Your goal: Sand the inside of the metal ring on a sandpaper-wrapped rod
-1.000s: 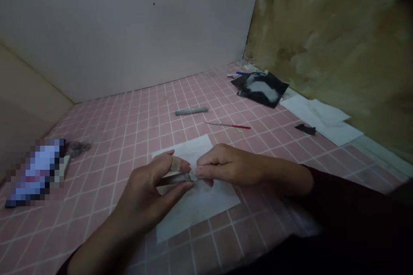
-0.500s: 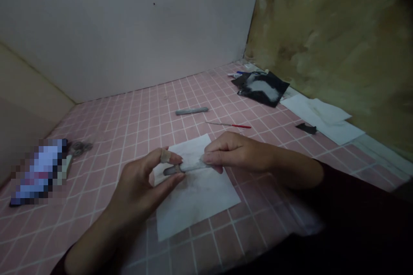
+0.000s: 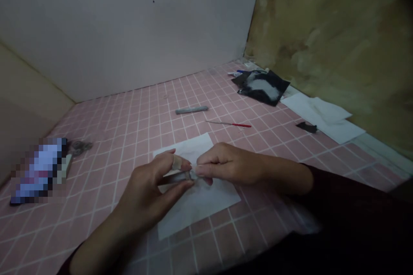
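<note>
My left hand (image 3: pixel 146 189) grips a grey rod (image 3: pixel 172 178) and the small ring (image 3: pixel 187 175) around it between thumb and forefinger, above the white sheet (image 3: pixel 196 217) towards the near edge of the pink-checked tabletop (image 3: pixel 135 116). My right hand (image 3: pixel 232 165) pinches something pale (image 3: pixel 195 171) on the rod, too hidden to name. A red-handled needle file (image 3: pixel 238 125) and a second rod (image 3: pixel 192 110) lie past the sheet's far edge.

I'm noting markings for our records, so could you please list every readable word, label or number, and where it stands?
None is readable.
Pixelated object, left: any text is blurred out.
Small white item near the black sheet: too small to tell.
Held rod: no lettering visible.
</note>
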Action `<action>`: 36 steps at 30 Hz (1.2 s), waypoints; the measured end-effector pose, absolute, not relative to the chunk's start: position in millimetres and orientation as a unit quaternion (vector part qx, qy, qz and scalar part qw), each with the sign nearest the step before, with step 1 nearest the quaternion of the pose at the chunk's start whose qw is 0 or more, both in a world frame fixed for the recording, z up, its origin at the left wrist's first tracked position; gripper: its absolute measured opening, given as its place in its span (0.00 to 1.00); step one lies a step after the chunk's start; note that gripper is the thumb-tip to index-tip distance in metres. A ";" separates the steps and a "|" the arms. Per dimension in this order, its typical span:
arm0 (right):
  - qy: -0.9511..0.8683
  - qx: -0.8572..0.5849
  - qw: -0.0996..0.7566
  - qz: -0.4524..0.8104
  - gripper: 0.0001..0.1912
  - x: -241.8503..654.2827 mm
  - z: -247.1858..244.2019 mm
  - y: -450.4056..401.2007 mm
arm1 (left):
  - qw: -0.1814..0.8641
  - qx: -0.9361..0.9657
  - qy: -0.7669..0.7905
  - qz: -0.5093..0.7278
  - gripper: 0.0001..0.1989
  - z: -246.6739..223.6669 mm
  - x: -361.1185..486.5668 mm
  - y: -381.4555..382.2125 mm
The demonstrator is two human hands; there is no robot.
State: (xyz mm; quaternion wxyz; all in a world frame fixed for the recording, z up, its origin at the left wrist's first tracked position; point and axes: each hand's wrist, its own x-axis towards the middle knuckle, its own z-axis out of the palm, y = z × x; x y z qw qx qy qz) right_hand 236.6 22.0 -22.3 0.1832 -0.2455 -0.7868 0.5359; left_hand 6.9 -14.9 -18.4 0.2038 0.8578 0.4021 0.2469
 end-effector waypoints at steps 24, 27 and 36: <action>-0.806 -0.266 0.179 0.498 0.18 240.1 -17.5 23.3 | 0.170 0.850 0.431 0.251 0.09 -19.9 6.1 -12.5; -0.794 -0.263 0.182 0.517 0.18 238.8 -17.6 21.8 | 0.181 0.852 0.423 0.249 0.08 -19.7 6.9 -13.3; -0.799 -0.254 0.187 0.512 0.19 239.6 -19.0 23.0 | 0.197 0.845 0.430 0.248 0.08 -20.2 6.3 -13.8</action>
